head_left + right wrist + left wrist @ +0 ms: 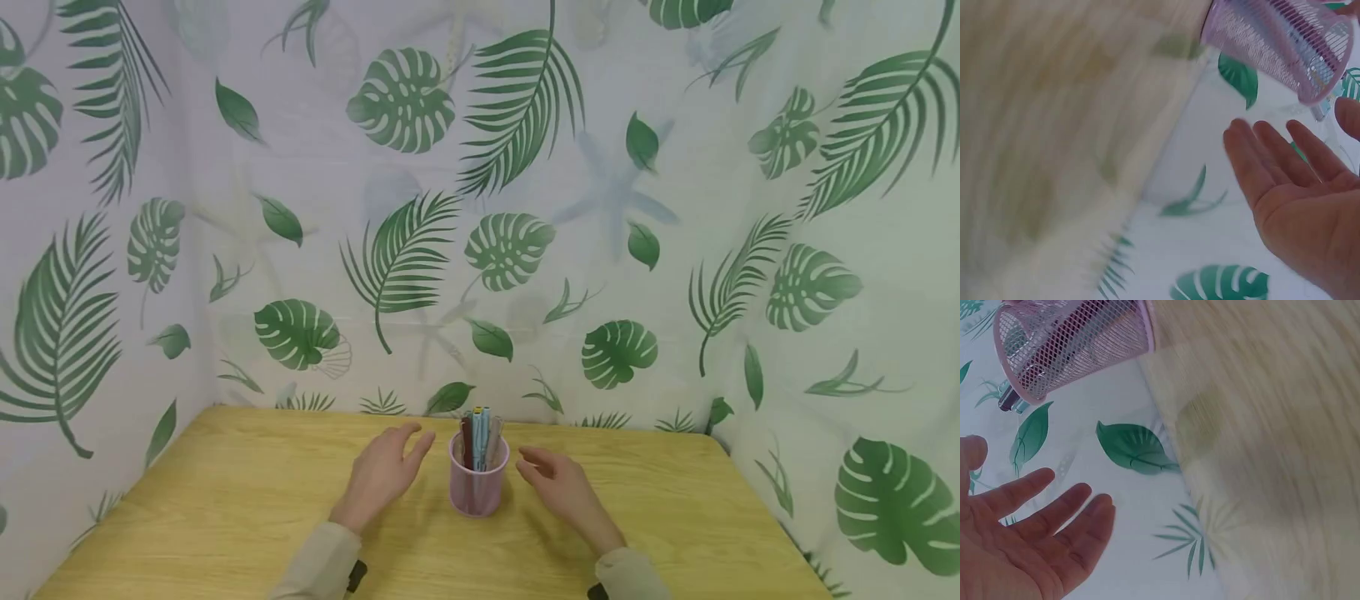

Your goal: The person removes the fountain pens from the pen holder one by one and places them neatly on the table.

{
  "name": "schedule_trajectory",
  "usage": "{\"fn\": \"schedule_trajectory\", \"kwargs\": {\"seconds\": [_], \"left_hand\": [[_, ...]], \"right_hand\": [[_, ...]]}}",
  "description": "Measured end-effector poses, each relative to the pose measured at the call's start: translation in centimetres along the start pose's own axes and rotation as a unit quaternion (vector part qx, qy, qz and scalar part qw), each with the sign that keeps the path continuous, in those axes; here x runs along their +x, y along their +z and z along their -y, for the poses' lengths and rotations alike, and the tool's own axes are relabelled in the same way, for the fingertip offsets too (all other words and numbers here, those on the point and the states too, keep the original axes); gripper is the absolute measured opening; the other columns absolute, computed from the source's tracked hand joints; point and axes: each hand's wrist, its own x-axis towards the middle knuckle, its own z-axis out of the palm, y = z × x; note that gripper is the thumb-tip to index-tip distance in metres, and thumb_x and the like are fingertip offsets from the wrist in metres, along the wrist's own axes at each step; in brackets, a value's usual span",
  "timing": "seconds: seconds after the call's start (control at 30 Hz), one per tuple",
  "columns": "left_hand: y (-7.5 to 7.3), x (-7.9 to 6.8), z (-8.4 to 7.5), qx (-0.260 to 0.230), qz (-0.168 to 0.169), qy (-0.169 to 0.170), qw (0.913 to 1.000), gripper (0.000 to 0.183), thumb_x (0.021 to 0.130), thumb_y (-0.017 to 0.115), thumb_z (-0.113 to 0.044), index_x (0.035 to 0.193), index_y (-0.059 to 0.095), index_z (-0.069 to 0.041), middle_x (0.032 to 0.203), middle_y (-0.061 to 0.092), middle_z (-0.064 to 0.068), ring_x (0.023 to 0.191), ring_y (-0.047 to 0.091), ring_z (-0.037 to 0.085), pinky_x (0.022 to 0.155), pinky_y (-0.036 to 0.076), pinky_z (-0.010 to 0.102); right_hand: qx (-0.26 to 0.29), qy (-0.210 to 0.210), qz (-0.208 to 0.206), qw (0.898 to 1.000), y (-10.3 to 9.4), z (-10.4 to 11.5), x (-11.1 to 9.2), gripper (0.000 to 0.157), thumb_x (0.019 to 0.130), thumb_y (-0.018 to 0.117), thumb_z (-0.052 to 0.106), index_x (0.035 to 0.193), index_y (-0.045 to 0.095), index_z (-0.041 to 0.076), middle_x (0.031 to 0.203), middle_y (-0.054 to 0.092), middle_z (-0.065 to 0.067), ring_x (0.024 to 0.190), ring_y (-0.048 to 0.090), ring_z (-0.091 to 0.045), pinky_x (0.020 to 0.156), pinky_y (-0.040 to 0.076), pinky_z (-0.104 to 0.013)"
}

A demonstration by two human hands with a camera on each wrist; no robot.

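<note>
One left hand [381, 471], one right hand [561, 485], fingers loosely spread, flank pink cylindrical mesh cup [476, 495], just apart; slim light-blue, dark pens [478, 437] inside; yellow wood-grain tabletop [247, 475] beneath.

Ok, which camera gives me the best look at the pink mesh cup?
The head view: the pink mesh cup shows whole there, upright on the table with pens in it. The left wrist and right wrist views show it larger but slanted, each cropping it at the top edge.
</note>
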Motion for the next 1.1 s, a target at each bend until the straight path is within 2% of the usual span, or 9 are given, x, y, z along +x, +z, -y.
{"fn": "schedule_trajectory", "kwargs": {"seconds": [0.07,0.17,0.3,0.5,0.6,0.73,0.9,1.0,1.1], "left_hand": [[0.1,0.1,-0.1,-0.056,-0.003,-0.005,0.9984,0.046,0.101,0.048,-0.048,0.124,0.065,-0.012,0.119,0.069,0.012,0.107,0.065,0.030,0.088,0.054,0.049],[0.4,0.7,-0.3,-0.141,-0.004,-0.008,0.9900,0.035,0.100,0.054,-0.040,0.113,0.070,-0.012,0.106,0.073,0.007,0.096,0.068,0.023,0.082,0.055,0.043],[1.1,1.4,-0.5,-0.221,0.001,-0.016,0.9751,0.028,0.100,0.057,-0.032,0.106,0.072,-0.009,0.095,0.073,0.006,0.085,0.067,0.017,0.073,0.055,0.033],[1.9,1.7,-0.5,-0.285,0.006,-0.030,0.9580,0.025,0.100,0.058,-0.026,0.107,0.071,-0.006,0.091,0.072,0.015,0.083,0.068,0.028,0.060,0.053,0.026],[2.1,1.8,-0.5,-0.305,0.006,-0.037,0.9518,0.027,0.099,0.059,-0.026,0.109,0.070,-0.004,0.093,0.072,0.014,0.083,0.068,0.025,0.060,0.053,0.026],[2.5,1.9,-0.8,-0.318,0.000,-0.046,0.9469,0.023,0.096,0.064,-0.024,0.108,0.071,-0.005,0.095,0.072,0.010,0.080,0.066,0.018,0.061,0.054,0.027],[3.0,2.1,-1.1,-0.347,-0.005,-0.048,0.9367,0.025,0.090,0.072,-0.020,0.108,0.070,-0.004,0.098,0.072,0.012,0.079,0.063,0.012,0.060,0.051,0.025],[3.3,2.1,-1.2,-0.360,-0.007,-0.041,0.9319,0.029,0.087,0.075,-0.018,0.110,0.069,-0.001,0.099,0.072,0.014,0.081,0.063,0.012,0.061,0.052,0.025],[3.6,2.2,-1.4,-0.359,-0.012,-0.030,0.9328,0.030,0.084,0.078,-0.016,0.110,0.069,-0.002,0.101,0.072,0.014,0.086,0.066,0.016,0.067,0.055,0.026]], "right_hand": [[0.094,0.022,0.004,0.995,0.3,0.1,0.0,0.038,0.096,0.063,0.023,0.128,0.063,0.002,0.127,0.065,-0.018,0.111,0.065,-0.034,0.091,0.056,-0.044],[0.205,0.041,0.009,0.978,0.5,0.3,0.3,0.040,0.095,0.065,0.015,0.130,0.059,-0.004,0.131,0.061,-0.023,0.115,0.063,-0.034,0.090,0.057,-0.039],[0.270,0.042,0.009,0.962,0.6,0.6,0.8,0.043,0.094,0.065,0.011,0.132,0.056,-0.007,0.136,0.057,-0.024,0.121,0.059,-0.034,0.092,0.056,-0.039],[0.300,0.043,0.002,0.953,1.3,0.5,1.3,0.040,0.092,0.067,0.008,0.128,0.058,-0.008,0.133,0.058,-0.025,0.118,0.061,-0.032,0.091,0.056,-0.037],[0.307,0.050,0.001,0.950,1.6,0.6,1.5,0.041,0.092,0.068,0.009,0.128,0.058,-0.008,0.133,0.058,-0.025,0.119,0.061,-0.033,0.093,0.055,-0.038],[0.296,0.058,0.001,0.953,1.8,0.5,1.4,0.042,0.091,0.070,0.012,0.128,0.060,-0.005,0.135,0.058,-0.022,0.122,0.058,-0.035,0.098,0.052,-0.041],[0.278,0.068,-0.005,0.958,2.2,0.7,1.4,0.042,0.090,0.072,0.013,0.127,0.062,-0.002,0.135,0.059,-0.020,0.124,0.057,-0.037,0.100,0.051,-0.043],[0.276,0.073,-0.010,0.958,2.3,0.8,1.3,0.041,0.089,0.072,0.013,0.126,0.063,-0.002,0.133,0.060,-0.020,0.123,0.058,-0.036,0.098,0.052,-0.043],[0.277,0.072,-0.016,0.958,2.5,0.8,1.2,0.040,0.089,0.073,0.013,0.125,0.064,-0.002,0.132,0.061,-0.020,0.123,0.058,-0.035,0.097,0.053,-0.042]]}}
